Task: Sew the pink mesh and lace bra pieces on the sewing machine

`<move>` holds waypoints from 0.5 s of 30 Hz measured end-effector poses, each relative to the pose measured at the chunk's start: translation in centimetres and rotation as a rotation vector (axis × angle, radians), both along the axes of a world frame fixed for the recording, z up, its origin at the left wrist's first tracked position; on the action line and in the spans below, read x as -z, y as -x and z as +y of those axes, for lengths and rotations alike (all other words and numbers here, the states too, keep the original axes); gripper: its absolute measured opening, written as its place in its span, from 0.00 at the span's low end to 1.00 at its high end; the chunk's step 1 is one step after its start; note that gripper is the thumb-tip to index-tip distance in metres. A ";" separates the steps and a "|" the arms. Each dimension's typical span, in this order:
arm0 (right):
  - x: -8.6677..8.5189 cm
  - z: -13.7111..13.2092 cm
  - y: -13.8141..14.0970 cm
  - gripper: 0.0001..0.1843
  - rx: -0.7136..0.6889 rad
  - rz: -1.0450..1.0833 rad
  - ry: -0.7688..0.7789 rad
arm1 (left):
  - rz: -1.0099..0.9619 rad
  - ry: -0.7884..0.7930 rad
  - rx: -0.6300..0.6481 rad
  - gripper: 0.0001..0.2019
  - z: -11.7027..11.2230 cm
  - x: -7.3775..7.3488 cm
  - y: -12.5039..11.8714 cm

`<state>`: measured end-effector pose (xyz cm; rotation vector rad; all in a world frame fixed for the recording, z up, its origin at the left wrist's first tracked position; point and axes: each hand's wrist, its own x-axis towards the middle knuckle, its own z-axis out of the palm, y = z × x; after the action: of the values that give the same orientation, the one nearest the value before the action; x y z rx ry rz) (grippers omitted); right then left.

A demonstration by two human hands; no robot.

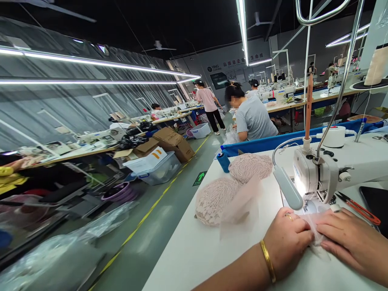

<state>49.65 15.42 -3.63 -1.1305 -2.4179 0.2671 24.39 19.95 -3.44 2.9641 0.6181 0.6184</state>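
Observation:
My left hand (pixel 286 238), with a gold bangle and a ring, rests on the white table (pixel 194 254) with fingers curled, pinching a sheer pale pink fabric piece (pixel 317 236). My right hand (pixel 353 240) lies flat beside it, fingers pressed on the same fabric. Both hands sit just in front of the needle area of a white sewing machine (pixel 336 169). Two mounds of pink lace pieces (pixel 216 200) (pixel 250 166) lie to the left of my hands.
Orange-handled scissors (pixel 359 208) and a dark phone (pixel 377 206) lie right of the machine. A blue thread spool (pixel 223 161) stands at the table's far edge. A person in grey (pixel 253 117) sits ahead. The aisle (pixel 169 194) at left has cardboard boxes and plastic bins.

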 end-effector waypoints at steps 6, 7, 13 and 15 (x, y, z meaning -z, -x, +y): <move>-0.1 0.1 0.1 0.08 0.001 -0.006 -0.032 | 0.006 0.004 -0.021 0.06 -0.1 0.2 0.0; -0.2 0.2 0.2 0.08 0.000 -0.009 -0.051 | 0.009 0.001 -0.031 0.05 0.0 0.2 0.0; 0.0 0.7 0.1 0.09 0.005 -0.083 -0.239 | 0.003 0.001 -0.043 0.05 0.9 0.1 -0.1; 0.0 0.7 0.0 0.11 0.000 -0.093 -0.264 | -0.003 0.006 -0.015 0.04 1.0 -0.2 0.0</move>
<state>49.68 16.09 -3.58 -1.0427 -2.4445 -0.1061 24.43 20.93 -3.23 2.9554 0.6407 0.6205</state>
